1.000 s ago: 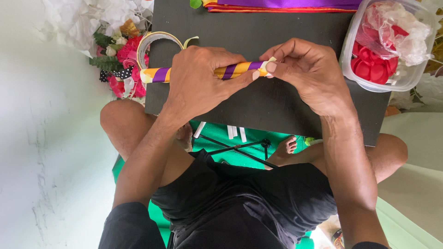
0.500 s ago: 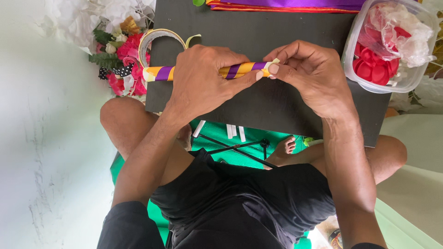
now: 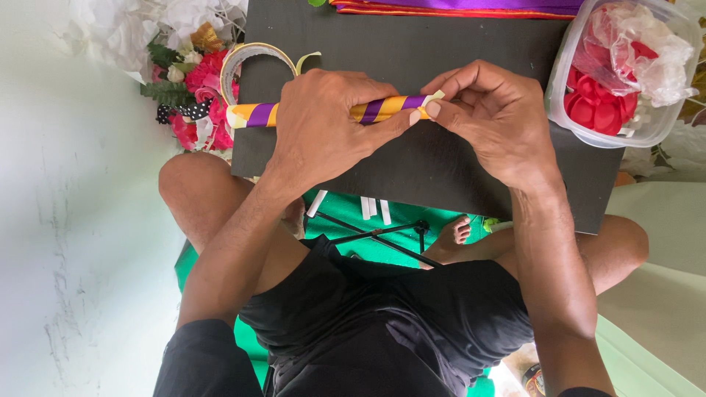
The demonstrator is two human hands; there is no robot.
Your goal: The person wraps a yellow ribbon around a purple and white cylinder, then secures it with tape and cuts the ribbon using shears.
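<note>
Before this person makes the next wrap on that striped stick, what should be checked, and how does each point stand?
1. Left hand grips the striped stick around its middle: ok.
2. Right hand fingertips pinch the stick's pale end: ok.
3. Stick lies over the black board, supported: ok.
4. Tape roll within reach, beside the stick's far end: ok.
5. Ribbon wound tight beneath the left hand: cannot tell, hidden.
6. Plastic tub of red pieces apart from the hands: ok.
</note>
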